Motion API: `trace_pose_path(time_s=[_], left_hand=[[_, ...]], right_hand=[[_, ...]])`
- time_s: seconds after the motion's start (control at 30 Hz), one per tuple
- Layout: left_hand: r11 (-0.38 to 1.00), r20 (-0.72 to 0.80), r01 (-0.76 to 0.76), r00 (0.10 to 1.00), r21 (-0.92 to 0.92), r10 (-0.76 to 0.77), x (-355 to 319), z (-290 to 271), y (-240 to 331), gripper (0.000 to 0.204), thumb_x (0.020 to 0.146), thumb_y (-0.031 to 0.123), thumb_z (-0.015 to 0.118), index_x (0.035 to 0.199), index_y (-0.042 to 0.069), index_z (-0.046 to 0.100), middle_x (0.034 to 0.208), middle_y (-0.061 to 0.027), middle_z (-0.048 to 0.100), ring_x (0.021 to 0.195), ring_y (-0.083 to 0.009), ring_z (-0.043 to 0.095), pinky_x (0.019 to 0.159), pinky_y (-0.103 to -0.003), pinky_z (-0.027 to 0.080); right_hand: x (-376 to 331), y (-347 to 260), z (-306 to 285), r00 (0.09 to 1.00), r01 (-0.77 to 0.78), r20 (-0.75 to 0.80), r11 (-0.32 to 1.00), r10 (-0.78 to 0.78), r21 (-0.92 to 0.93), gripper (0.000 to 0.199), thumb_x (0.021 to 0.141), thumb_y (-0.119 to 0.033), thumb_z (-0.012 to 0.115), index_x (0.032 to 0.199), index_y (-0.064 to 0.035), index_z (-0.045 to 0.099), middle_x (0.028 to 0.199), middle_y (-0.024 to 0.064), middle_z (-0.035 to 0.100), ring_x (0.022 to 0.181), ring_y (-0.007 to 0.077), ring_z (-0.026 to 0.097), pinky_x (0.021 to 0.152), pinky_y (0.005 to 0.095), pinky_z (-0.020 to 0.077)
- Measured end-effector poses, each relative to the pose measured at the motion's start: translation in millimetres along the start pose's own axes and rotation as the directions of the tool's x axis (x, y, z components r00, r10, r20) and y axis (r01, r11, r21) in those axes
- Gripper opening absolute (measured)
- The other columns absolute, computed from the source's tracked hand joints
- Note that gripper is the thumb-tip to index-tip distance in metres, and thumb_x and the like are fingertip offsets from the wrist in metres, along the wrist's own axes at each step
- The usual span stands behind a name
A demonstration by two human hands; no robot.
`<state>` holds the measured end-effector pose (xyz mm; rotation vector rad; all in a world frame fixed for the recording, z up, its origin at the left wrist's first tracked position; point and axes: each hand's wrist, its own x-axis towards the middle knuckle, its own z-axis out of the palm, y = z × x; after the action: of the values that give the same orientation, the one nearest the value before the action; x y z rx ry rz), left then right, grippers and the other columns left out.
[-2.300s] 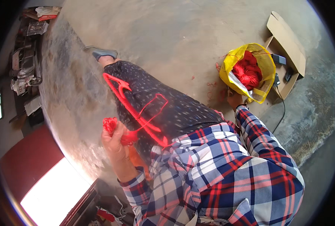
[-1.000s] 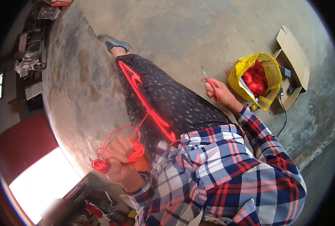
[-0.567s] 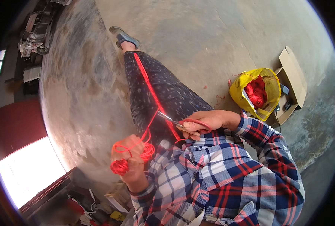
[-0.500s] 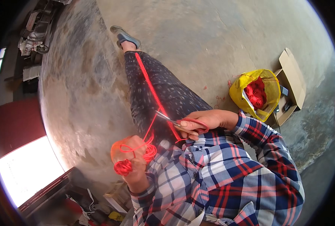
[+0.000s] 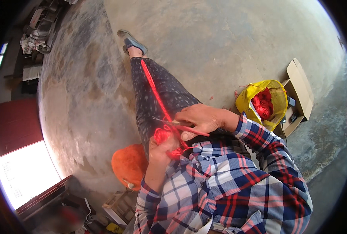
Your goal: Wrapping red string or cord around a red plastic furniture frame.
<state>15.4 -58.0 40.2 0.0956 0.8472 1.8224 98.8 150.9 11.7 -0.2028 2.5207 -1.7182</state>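
A looped bundle of red cord [image 5: 162,135] sits in my left hand [image 5: 160,151], whose fingers are closed round it; some loops hang below the hand. My right hand [image 5: 205,118] grips a pair of scissors [image 5: 193,130] with red handles, its blades pointing left just above the bundle. Both hands are close together over my lap. Down my dark, speckled trouser leg runs a flat braided red strap [image 5: 154,87], from the knee area to the lap. The hands and loops partly cover its near end, and I cannot make out whether the blades touch any strand.
On the concrete floor to the right stands a yellow bag [image 5: 243,99] holding red cord [image 5: 262,104], beside an opened cardboard box [image 5: 300,87]. A rounded orange object [image 5: 130,167] is left of my left arm. A wooden crate [image 5: 121,204] stands at the lower left.
My left hand has moved right and up with the cord bundle, over the strap and close to the scissors. My right hand has shifted slightly up, and the orange object is now uncovered.
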Motion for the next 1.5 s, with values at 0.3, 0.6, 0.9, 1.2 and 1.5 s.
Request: trace_pose_path(time_s=[0.3, 0.6, 0.9, 1.2, 1.5], left_hand=[[0.803, -0.249, 0.366, 0.928, 0.471, -0.277, -2, 42, -22, 0.016, 0.07, 0.0, 0.058, 0.063, 0.005, 0.044, 0.057, -0.0006, 0.037, 0.053, -0.0167, 0.037, 0.053, -0.031, 0.031], [0.914, 0.062, -0.018, 0.998, 0.404, -0.008, 5, 60, 13, 0.045, 0.084, 0.018, 0.062, 0.12, -0.007, 0.049, 0.071, -0.0043, 0.048, 0.059, -0.0104, 0.041, 0.052, -0.025, 0.034], [0.875, 0.05, 0.292, 0.941, 0.386, -0.336, 30, 97, 9, 0.049, 0.087, 0.025, 0.054, 0.123, -0.008, 0.048, 0.098, -0.0113, 0.058, 0.076, -0.015, 0.05, 0.069, -0.031, 0.044], [0.587, 0.065, 0.277, 0.868, 0.76, -0.493, 77, 145, -45, 0.027, 0.09, 0.006, 0.058, 0.114, -0.005, 0.056, 0.11, -0.0062, 0.061, 0.099, -0.0096, 0.056, 0.085, -0.023, 0.043], [0.565, 0.028, 0.274, 0.884, 0.778, -0.467, 106, 138, -80, 0.021, 0.091, 0.007, 0.058, 0.11, -0.001, 0.058, 0.091, -0.001, 0.059, 0.077, -0.0056, 0.053, 0.069, -0.021, 0.045]], right_hand=[[4, -13, -3, 0.971, 0.083, -0.225, 0.774, 0.078, 0.628, 0.045, 0.098, -0.042, 0.05, 0.07, -0.0067, 0.052, 0.056, -0.0022, 0.043, 0.051, 0.0058, 0.038, 0.049, 0.0265, 0.0334], [-55, 127, 31, 0.596, -0.525, -0.396, 0.712, 0.699, 0.466, 0.066, 0.085, -0.066, 0.049, 0.068, -0.0041, 0.062, 0.061, 0.0071, 0.058, 0.057, 0.0222, 0.057, 0.054, 0.0365, 0.0429], [-185, 192, 136, 0.23, -0.867, -0.323, 0.344, 0.918, 0.36, 0.055, 0.086, -0.051, 0.049, 0.099, -0.0016, 0.068, 0.093, 0.0228, 0.067, 0.087, 0.0395, 0.065, 0.08, 0.0457, 0.0494], [-205, 265, 186, 0.123, -0.894, -0.353, 0.258, 0.928, 0.366, 0.05, 0.085, -0.047, 0.053, 0.098, -0.0016, 0.068, 0.096, 0.0195, 0.068, 0.09, 0.0376, 0.065, 0.078, 0.0457, 0.0497], [-164, 237, 149, 0.398, -0.706, -0.155, 0.41, 0.904, 0.578, 0.049, 0.08, -0.045, 0.06, 0.09, 0.0017, 0.068, 0.081, 0.0138, 0.067, 0.071, 0.0277, 0.064, 0.068, 0.0393, 0.0505]])
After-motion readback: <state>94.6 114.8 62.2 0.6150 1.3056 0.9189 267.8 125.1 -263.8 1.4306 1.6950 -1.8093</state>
